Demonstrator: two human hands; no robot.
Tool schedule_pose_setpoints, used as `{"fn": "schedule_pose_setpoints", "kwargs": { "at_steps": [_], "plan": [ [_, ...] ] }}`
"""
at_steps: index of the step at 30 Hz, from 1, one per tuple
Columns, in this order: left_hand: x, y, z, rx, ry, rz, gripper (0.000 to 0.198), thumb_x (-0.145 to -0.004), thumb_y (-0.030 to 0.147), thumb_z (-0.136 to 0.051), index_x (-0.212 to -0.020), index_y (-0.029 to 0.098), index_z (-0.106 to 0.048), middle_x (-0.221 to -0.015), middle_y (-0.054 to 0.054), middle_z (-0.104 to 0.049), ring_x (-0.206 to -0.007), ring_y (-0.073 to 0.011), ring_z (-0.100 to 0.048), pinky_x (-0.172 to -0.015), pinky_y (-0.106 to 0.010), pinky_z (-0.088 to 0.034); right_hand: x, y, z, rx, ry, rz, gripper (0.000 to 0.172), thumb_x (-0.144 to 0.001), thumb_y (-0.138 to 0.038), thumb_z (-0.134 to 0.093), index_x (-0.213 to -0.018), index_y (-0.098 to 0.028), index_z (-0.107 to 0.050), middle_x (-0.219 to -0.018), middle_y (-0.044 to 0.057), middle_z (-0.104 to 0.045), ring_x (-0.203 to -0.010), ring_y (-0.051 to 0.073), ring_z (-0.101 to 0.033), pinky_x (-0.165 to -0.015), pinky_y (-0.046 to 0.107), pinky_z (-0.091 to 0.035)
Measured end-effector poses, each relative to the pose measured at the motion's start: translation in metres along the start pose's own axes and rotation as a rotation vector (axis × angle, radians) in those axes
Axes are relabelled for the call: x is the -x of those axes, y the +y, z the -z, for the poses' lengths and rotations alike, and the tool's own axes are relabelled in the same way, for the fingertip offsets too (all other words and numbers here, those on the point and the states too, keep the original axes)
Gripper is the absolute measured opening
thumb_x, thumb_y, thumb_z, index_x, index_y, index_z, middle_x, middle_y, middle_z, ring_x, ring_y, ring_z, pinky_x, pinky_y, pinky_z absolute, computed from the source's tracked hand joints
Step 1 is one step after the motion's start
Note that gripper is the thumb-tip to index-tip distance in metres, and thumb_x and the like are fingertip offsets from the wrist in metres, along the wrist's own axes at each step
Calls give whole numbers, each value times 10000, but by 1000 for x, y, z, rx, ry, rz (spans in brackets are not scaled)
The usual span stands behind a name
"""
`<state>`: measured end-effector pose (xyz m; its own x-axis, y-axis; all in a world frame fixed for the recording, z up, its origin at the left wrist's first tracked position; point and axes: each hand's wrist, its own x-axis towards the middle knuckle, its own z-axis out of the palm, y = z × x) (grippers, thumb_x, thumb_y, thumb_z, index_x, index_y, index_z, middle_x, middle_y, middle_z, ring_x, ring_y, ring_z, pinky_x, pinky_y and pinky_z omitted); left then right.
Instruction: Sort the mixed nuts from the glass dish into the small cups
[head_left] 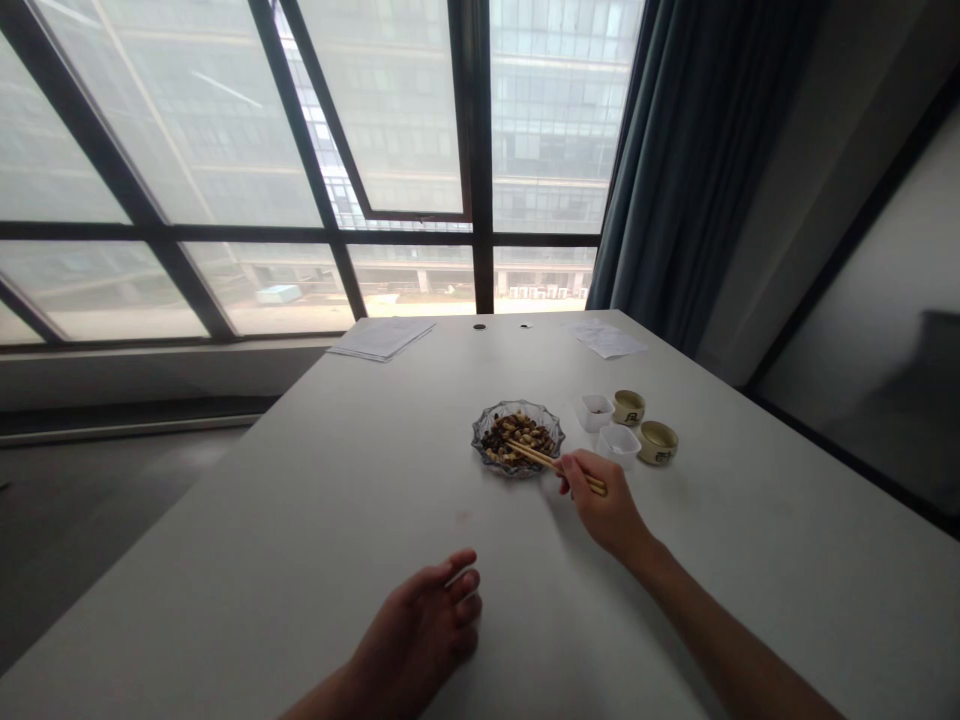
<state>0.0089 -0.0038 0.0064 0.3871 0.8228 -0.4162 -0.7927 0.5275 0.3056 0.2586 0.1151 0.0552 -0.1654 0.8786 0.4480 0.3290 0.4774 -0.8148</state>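
Figure: I grip slender wooden chopsticks [544,462] clamped in my right hand [604,505], tips over a scalloped glass dish [489,420], far right on the white bench [300,520]. Mixed brown nuts [517,438] remain heaped there; small square white cups [618,445] beside it look nearly empty. My left hand [420,620] lies open, holding nothing, near me.

The table [315,520] is white. On it, the clear glass dish [478,436] has a cut pattern of pointed fans along its rim, with a grey-blue tint. Inside the dish, the nuts [517,434] are dark brown and pale tan. Across the dish, the chopsticks [541,459] are pale yellow wood. Right of the dish, two cream cups [628,407] show dark brown marks, and two small containers [618,446] are white.
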Motion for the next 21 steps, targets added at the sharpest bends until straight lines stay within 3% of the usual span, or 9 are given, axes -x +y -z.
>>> {"fn": "schedule_pose_setpoints", "kwargs": {
  "at_steps": [12,21],
  "plan": [
    [-1,0,3,21,-39,8,260,-790,164,-779,-1025,143,-671,-785,-4,-613,-649,-145,-546,-571,-256,-376,1,11,-4,-47,-65,26,352,-1017,-406,-530,-770,-196,-668,-721,29,-649,-686,184,-596,-638,288,-438],
    [-1,0,3,21,-30,9,264,-786,167,-788,-1022,147,-669,-786,-1,-613,-651,-144,-550,-568,-254,-370,1,21,-7,-75,14,1,375,-1028,-432,-507,-807,-187,-685,-718,32,-650,-679,178,-592,-637,289,-452]
  ]
}}
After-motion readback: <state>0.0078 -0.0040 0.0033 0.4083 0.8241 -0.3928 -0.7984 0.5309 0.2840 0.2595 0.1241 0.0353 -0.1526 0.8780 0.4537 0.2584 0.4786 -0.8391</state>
